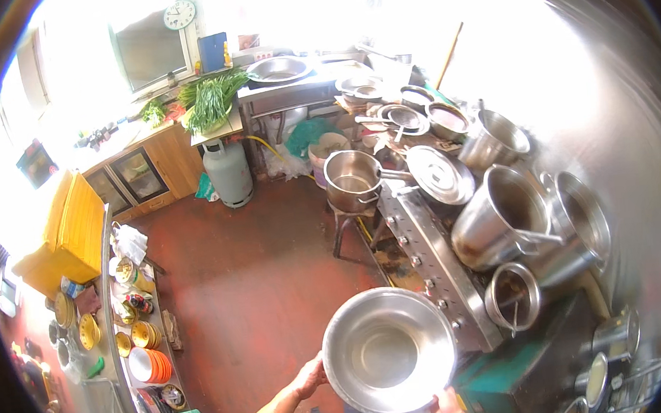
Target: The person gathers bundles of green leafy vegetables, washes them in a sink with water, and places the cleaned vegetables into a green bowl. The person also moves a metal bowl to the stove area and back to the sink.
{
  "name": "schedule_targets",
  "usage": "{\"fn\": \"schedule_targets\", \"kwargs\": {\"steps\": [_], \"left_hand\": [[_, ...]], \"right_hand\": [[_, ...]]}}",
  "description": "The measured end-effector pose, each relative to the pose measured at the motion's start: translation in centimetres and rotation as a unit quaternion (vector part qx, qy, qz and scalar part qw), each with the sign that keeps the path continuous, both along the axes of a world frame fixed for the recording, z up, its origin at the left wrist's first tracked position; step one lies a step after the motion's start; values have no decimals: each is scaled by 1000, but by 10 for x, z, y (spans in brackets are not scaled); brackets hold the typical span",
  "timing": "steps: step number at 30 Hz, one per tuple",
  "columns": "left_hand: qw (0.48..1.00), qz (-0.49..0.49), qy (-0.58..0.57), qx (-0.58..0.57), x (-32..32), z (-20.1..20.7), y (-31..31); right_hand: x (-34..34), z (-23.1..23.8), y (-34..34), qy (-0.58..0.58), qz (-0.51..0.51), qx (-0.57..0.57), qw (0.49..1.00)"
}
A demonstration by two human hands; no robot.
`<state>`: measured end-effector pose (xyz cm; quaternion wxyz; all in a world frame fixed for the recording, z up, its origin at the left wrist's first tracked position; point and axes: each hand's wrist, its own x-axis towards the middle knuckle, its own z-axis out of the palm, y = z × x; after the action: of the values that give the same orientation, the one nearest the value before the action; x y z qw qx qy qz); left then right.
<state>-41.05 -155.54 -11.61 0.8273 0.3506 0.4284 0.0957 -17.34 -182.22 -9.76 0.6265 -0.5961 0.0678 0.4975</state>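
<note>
A wide, round metal basin (424, 358) is held in front of me at the bottom of the view, its mouth facing up and only bare metal showing inside. My left hand (311, 376) grips its rim on the left side, thumb and fingers closed on the edge. Lower right, my right hand (449, 410) is closed on the near rim; part of that hand is cut off by the picture's lower edge. The basin hangs above the red floor, beside the front of the steel stove (428, 269).
On the stove stand tall stockpots (494, 217), a lid (440, 174) and several pans. A pot (351, 175) rests on a low stand. To the left, a shelf unit (118, 316) holds orange bowls (153, 366). Beyond are a gas cylinder (227, 176), leafy greens (214, 103) and another metal basin (279, 69).
</note>
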Motion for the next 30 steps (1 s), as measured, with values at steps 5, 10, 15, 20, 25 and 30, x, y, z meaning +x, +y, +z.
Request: {"fn": "schedule_targets", "kwargs": {"steps": [5,10,15,20,25,30], "left_hand": [[991,98,-84,-26,-43,-9,126],[967,240,-67,50,-47,62,231],[950,293,-110,15,-14,53,355],[959,267,-84,29,50,41,526],[972,229,-43,-28,112,53,690],[983,167,-10,78,189,49,849]], "right_hand": [[56,-63,200,-41,111,54,991],[79,5,439,-95,258,49,960],[99,21,618,-63,300,74,949],[137,29,748,-85,267,79,957],[191,62,864,-124,214,56,967],[264,46,1007,-167,206,69,962]]}}
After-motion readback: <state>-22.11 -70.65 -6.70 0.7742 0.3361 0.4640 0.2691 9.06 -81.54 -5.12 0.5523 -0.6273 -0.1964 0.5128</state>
